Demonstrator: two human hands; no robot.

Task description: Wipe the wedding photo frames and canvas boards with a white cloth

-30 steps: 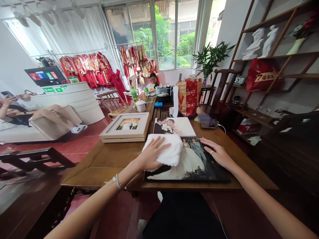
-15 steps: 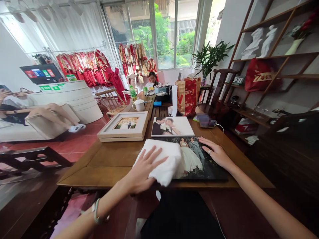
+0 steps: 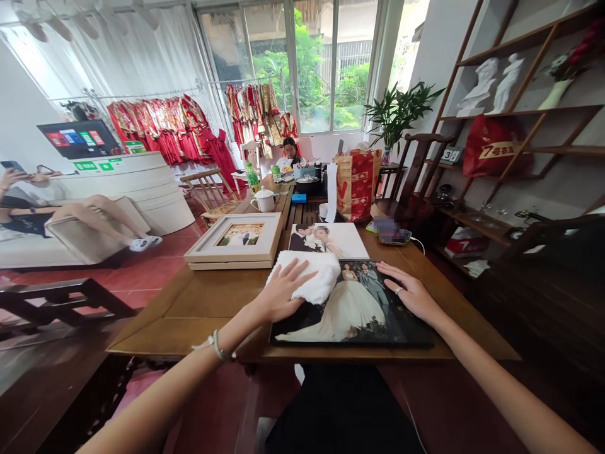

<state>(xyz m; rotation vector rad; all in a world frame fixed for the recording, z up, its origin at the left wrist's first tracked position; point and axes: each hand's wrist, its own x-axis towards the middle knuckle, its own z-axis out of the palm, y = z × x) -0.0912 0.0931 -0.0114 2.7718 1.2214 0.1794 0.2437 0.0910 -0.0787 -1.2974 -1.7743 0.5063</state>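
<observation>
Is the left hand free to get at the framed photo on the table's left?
Probably yes: the left hand lies open on the white cloth, gripping nothing, and only bare table separates it from the framed photo.

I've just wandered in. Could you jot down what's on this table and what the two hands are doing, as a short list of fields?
Surface: wooden table
Left hand: flat, fingers spread, pressing on a white towel
Towel position: on the upper left corner of the large wedding photo panel
Right hand: flat on the panel's right side
Behind the panel: smaller wedding print
Left of that print: framed photo
Farther back: white teapot, red bag
</observation>
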